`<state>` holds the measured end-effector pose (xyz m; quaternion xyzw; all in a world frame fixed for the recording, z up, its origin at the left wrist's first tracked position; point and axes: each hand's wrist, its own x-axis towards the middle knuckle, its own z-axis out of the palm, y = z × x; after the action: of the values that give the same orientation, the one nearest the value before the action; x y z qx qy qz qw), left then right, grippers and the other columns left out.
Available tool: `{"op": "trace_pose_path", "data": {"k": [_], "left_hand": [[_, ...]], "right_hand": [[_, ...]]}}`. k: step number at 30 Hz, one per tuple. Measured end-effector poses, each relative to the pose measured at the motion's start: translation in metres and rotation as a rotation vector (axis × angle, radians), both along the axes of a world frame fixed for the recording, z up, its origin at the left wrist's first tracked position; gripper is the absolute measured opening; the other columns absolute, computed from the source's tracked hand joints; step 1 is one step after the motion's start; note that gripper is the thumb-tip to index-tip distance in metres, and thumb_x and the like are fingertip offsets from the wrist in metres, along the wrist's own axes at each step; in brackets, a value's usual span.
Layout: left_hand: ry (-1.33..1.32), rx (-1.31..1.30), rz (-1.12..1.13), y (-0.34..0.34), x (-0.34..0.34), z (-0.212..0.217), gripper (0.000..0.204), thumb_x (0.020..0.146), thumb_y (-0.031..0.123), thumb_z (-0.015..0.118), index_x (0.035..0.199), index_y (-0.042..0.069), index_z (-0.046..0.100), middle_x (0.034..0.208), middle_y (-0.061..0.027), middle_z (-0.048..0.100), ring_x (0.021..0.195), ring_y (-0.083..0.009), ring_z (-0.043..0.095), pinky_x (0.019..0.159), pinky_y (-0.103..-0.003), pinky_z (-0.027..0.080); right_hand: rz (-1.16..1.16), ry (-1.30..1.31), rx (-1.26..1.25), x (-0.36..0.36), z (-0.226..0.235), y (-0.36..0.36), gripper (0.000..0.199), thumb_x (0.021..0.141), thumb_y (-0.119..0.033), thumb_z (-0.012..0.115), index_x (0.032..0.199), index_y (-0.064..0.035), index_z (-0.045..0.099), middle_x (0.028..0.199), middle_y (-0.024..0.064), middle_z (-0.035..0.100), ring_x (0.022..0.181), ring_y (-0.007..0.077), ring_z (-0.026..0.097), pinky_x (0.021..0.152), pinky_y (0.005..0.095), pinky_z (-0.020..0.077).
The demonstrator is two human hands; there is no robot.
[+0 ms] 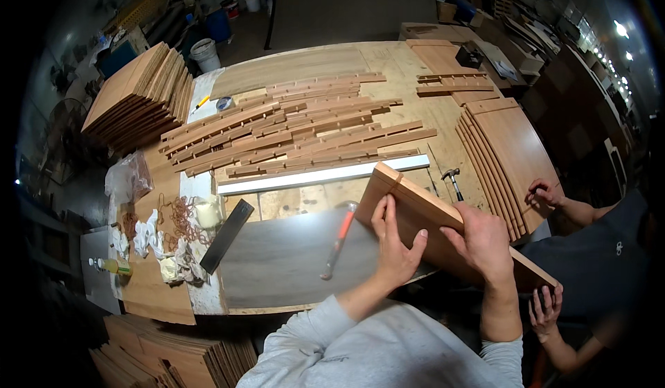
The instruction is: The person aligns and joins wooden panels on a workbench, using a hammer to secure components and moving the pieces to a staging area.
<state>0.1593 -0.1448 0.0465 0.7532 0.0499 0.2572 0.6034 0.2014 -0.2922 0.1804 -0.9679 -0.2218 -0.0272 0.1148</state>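
A brown wooden panel (443,239) is held tilted in front of me, above the table's right front edge. My right hand (483,239) grips its upper edge, with the thumb on the face. Against the near face lies my left hand (397,249), fingers stretched and thumb apart. Its fingertips touch near a thin brown band (393,183) that crosses the panel's far end. The panel's near right end rests against a co-worker's hand (546,310). Left of the panel, a claw hammer (339,239) with a red and dark handle lies on a grey board (270,263).
Wooden strips (291,128) cover the table's middle, behind a white bar (325,174). Panel stacks stand at left (135,93) and right (509,152), where the co-worker's other hand (547,194) is. A second hammer (452,182), a black block (227,235) and tangled brown bands (181,215) lie about.
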Motion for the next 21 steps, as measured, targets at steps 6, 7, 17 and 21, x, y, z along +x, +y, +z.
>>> {"op": "trace_pose_path", "data": {"k": [6, 7, 17, 21], "left_hand": [[-0.074, -0.221, 0.040, 0.012, 0.005, -0.010, 0.074, 0.091, 0.015, 0.070, 0.153, -0.001, 0.033, 0.148, -0.0240, 0.036, 0.139, -0.0373, 0.038, 0.119, -0.045, 0.031], [-0.066, -0.273, 0.017, 0.014, 0.002, -0.010, 0.070, 0.091, 0.015, 0.070, 0.151, 0.000, 0.036, 0.145, -0.0231, 0.041, 0.136, -0.0360, 0.042, 0.117, -0.045, 0.032], [0.100, -0.303, -0.282, 0.079, 0.024, -0.001, 0.016, 0.096, 0.018, 0.068, 0.096, 0.003, 0.061, 0.087, -0.0096, 0.062, 0.087, -0.0281, 0.061, 0.078, -0.041, 0.047], [-0.172, -0.103, -0.234, 0.088, 0.028, 0.003, 0.022, 0.094, 0.016, 0.070, 0.082, 0.004, 0.056, 0.072, -0.0127, 0.053, 0.070, -0.0315, 0.056, 0.063, -0.042, 0.044]], "right_hand": [[-0.029, -0.023, 0.018, -0.005, -0.002, 0.014, 0.033, 0.082, -0.025, 0.081, 0.106, -0.0089, 0.066, 0.089, 0.0156, 0.070, 0.079, 0.0396, 0.069, 0.068, 0.0471, 0.0540], [-0.040, -0.030, 0.028, -0.006, -0.003, 0.015, 0.033, 0.082, -0.025, 0.081, 0.106, -0.0086, 0.066, 0.089, 0.0157, 0.070, 0.080, 0.0395, 0.069, 0.069, 0.0468, 0.0542], [-0.136, -0.029, -0.079, -0.002, -0.014, 0.040, 0.036, 0.078, -0.025, 0.084, 0.105, -0.0073, 0.070, 0.087, 0.0182, 0.071, 0.084, 0.0403, 0.070, 0.072, 0.0448, 0.0547], [-0.193, -0.036, -0.084, -0.004, -0.021, 0.046, 0.040, 0.076, -0.027, 0.087, 0.108, -0.0085, 0.070, 0.089, 0.0178, 0.072, 0.085, 0.0398, 0.070, 0.074, 0.0439, 0.0552]]}}
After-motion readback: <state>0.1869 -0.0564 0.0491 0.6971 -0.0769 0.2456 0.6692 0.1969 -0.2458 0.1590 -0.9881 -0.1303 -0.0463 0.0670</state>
